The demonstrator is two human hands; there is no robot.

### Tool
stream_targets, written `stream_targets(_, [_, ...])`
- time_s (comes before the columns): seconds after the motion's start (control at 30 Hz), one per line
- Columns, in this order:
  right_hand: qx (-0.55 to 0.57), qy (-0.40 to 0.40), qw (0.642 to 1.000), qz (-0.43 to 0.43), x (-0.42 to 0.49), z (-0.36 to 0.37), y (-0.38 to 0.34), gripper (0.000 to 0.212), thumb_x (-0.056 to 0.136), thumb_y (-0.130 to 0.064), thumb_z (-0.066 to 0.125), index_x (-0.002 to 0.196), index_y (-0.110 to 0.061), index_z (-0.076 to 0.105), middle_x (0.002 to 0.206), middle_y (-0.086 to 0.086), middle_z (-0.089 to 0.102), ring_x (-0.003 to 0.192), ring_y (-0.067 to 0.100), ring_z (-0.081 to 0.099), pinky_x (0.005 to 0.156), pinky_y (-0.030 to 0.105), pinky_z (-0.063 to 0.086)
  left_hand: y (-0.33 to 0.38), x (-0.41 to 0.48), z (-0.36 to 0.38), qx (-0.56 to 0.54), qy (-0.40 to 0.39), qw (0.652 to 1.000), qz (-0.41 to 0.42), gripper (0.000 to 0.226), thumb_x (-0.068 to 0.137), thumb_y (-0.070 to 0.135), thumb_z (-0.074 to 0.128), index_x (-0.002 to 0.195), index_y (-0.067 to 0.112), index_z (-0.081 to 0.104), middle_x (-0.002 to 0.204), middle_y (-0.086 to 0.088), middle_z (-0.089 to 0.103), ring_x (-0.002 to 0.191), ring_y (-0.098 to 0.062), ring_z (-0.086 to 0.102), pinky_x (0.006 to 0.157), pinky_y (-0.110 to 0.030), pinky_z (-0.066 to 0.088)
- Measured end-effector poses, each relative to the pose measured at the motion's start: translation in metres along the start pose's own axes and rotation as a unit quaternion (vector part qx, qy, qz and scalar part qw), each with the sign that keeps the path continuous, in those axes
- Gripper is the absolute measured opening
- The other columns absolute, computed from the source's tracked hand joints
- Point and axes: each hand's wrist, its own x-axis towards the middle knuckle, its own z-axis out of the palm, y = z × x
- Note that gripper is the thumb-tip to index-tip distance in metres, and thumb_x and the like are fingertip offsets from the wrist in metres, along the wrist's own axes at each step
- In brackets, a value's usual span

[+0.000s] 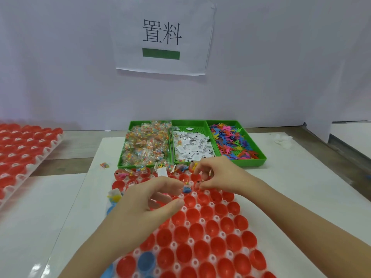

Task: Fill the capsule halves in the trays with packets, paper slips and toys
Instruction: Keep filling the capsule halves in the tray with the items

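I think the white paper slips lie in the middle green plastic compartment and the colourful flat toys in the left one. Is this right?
Not quite: the head view shows the colourful flat toys in the right green plastic compartment, not the left. The white paper slips do lie in the middle one.

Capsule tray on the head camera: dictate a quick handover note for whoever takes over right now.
Left hand pinches a blue toy over the capsule tray.
Right hand pinches a paper slip beside it.
Green bin behind the tray: packets left, paper slips middle, toys right.
Done: only the far rows hold fillings.
Left: the many empty red halves nearer you. A second tray waits on the left.
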Motion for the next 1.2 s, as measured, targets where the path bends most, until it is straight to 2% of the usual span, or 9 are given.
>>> stream_targets(0.23, [0.126,0.148,0.981,0.025,0.004,-0.032,0.026,0.017,0.078,-0.033,0.078,0.088,-0.039,0.066,0.069,-0.01,0.063,0.055,-0.001,0.054,0.047,0.011,0.04,-0.004,0.004,-0.008,-0.002,0.023,1.0,-0.007,0.028,0.07,0.049,0.065,0.098,0.053,0.066,0.098,0.023,0.07,0.087,-0.001,0.068,0.073,-0.016,0.054])
stream_targets(0.37, [0.097,0.297,0.942,0.122,0.027,-0.055,0.072,0.014,0.084,-0.013,0.07,0.087,-0.026,0.069,0.085,-0.002,0.069,0.072,0.008,0.057,0.068,0.021,0.05,-0.003,0.018,-0.013,-0.012,0.03,0.999,-0.014,0.028,0.068,0.049,0.065,0.096,0.054,0.066,0.097,0.02,0.072,0.083,-0.001,0.068,0.073,-0.016,0.054])
stream_targets(0.43, [0.052,0.271,0.943,0.189,0.04,-0.058,0.098,0.014,0.086,-0.009,0.068,0.097,-0.017,0.071,0.102,0.004,0.071,0.083,0.008,0.057,0.078,0.018,0.044,-0.002,0.031,-0.012,-0.026,0.032,0.999,-0.022,0.026,0.068,0.047,0.066,0.094,0.051,0.068,0.097,0.017,0.073,0.08,-0.003,0.07,0.073,-0.019,0.056])
stream_targets(0.57, [-0.02,0.086,0.971,0.221,0.055,-0.048,0.124,0.041,0.083,-0.028,0.075,0.12,-0.014,0.065,0.122,0.003,0.065,0.102,0.014,0.058,0.091,0.026,0.043,0.001,0.072,-0.008,-0.027,0.02,0.999,-0.036,0.016,0.077,0.04,0.07,0.092,0.042,0.071,0.092,0.01,0.074,0.077,-0.007,0.07,0.072,-0.023,0.057])
stream_targets(0.83, [-0.035,0.113,0.975,0.19,0.063,-0.042,0.13,0.011,0.078,-0.017,0.079,0.081,-0.022,0.071,0.077,-0.012,0.061,0.073,0.004,0.057,0.069,0.016,0.042,-0.028,0.197,0.019,0.179,-0.013,0.982,-0.051,0.019,0.092,0.017,0.061,0.109,0.023,0.068,0.104,0.011,0.067,0.085,-0.001,0.059,0.087,-0.022,0.05])
stream_targets(0.93, [0.027,0.21,0.957,0.197,0.057,-0.031,0.135,0.015,0.081,-0.011,0.072,0.095,-0.017,0.072,0.075,-0.012,0.06,0.069,-0.001,0.054,0.06,0.008,0.037,-0.041,0.225,0.035,0.219,-0.103,0.967,-0.078,0.026,0.092,0.016,0.062,0.118,0.015,0.067,0.118,0.0,0.066,0.102,-0.013,0.061,0.095,-0.028,0.049])
stream_targets(1.03, [0.127,0.322,0.918,0.191,0.051,-0.021,0.137,0.034,0.085,-0.004,0.065,0.116,-0.017,0.067,0.075,0.0,0.061,0.064,0.009,0.052,0.062,0.018,0.043,-0.054,0.24,0.052,0.264,-0.126,0.952,-0.088,0.028,0.095,0.016,0.057,0.122,0.012,0.064,0.125,-0.006,0.063,0.099,-0.017,0.061,0.095,-0.031,0.05])
stream_targets(1.13, [0.166,0.388,0.894,0.148,0.046,-0.014,0.134,0.037,0.086,-0.001,0.062,0.119,-0.017,0.068,0.08,0.004,0.059,0.068,0.011,0.052,0.067,0.021,0.044,-0.061,0.25,0.062,0.311,-0.119,0.938,-0.093,0.016,0.096,0.012,0.053,0.088,0.007,0.067,0.093,-0.011,0.065,0.075,-0.021,0.058,0.089,-0.041,0.054])
stream_targets(1.2, [0.208,0.414,0.878,0.12,0.041,-0.008,0.127,0.036,0.086,0.001,0.063,0.116,-0.018,0.069,0.081,0.004,0.06,0.069,0.011,0.053,0.069,0.021,0.048,-0.06,0.255,0.064,0.341,-0.123,0.927,-0.097,0.014,0.096,0.012,0.055,0.091,0.004,0.066,0.094,-0.01,0.066,0.081,-0.024,0.063,0.086,-0.038,0.056])
